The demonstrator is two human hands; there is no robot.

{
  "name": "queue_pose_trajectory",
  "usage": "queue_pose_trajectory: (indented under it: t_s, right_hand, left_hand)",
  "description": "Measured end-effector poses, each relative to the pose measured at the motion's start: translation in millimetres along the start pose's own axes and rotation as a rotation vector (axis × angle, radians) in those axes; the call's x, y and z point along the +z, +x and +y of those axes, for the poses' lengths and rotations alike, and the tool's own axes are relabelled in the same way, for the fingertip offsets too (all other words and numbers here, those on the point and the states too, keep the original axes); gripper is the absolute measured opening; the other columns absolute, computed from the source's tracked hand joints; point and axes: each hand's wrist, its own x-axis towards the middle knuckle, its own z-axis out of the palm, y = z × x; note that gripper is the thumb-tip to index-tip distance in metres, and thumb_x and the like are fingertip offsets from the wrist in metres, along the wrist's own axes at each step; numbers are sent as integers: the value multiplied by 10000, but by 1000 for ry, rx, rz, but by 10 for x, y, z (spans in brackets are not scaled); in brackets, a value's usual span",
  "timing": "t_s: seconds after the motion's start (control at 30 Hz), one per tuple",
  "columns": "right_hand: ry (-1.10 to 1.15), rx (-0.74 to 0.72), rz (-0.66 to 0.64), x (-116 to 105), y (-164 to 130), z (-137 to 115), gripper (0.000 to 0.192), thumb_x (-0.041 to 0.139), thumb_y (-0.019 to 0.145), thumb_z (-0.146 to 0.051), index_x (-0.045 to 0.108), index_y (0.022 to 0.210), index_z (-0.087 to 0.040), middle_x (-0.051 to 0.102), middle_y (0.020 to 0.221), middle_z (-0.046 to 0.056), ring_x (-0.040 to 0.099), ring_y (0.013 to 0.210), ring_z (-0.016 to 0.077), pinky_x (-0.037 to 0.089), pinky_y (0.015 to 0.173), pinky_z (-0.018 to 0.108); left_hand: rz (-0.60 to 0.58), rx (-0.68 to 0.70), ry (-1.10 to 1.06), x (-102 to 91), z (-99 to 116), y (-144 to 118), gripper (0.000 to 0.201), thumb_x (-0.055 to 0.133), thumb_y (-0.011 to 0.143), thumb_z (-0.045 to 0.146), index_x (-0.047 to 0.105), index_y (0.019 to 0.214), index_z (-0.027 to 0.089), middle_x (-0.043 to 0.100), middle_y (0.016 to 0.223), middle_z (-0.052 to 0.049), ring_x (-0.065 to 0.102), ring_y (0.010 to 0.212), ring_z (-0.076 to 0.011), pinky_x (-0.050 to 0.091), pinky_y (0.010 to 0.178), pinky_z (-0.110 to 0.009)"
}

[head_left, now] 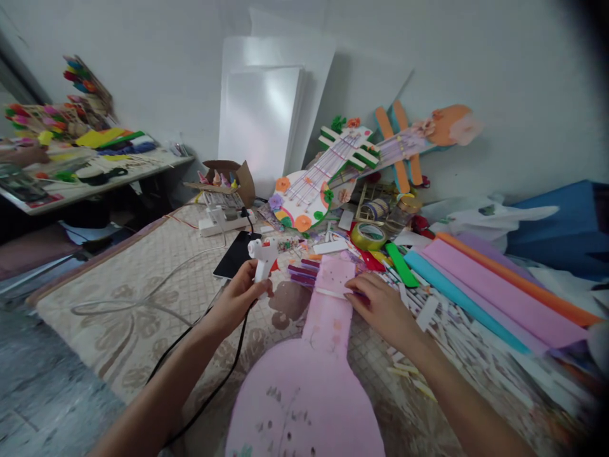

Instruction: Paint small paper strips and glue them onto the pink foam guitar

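Observation:
My left hand (242, 289) is wrapped round the handle of a white glue gun (264, 257), held upright left of a pink lute-shaped cutout (304, 387). A black cord trails from the gun down past my forearm. With fingertips pinched, my right hand (380, 304) grips the right end of a thin white strip (332, 292), which lies across the neck of the cutout. Dark marks dot the cutout's round body. Beside the neck's left edge lie several purple strips (303, 273).
Two decorated paper instruments (309, 187) lean at the back. A black phone (236, 255), a power strip (223, 223) and yellow tape (368, 236) lie on the patterned tablecloth (118, 317). Paper scraps (471, 343) and coloured sheets (499, 292) cover the right. Another person's hand (26, 154) shows at the far-left table.

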Motion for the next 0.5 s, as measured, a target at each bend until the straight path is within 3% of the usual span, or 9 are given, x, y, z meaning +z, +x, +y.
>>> queue_pose_trajectory:
  t_s: [0.33, 0.5]
  right_hand:
    - [-71, -71, -74, 245, 95, -192, 94, 505, 853, -153, 591, 827, -183, 592, 860, 88, 521, 878, 252, 437, 781, 393]
    - [-20, -53, -29, 122, 119, -60, 109, 481, 872, -178, 587, 891, -196, 594, 909, 68, 538, 914, 223, 441, 812, 363]
  left_hand:
    - [-2, 6, 72, 141, 61, 20, 249, 561, 838, 389, 489, 948, 178, 512, 640, 39, 474, 587, -109, 363, 586, -240]
    - [-6, 1, 7, 142, 36, -13, 233, 570, 835, 373, 500, 955, 186, 510, 623, 43, 455, 573, -103, 352, 573, -234]
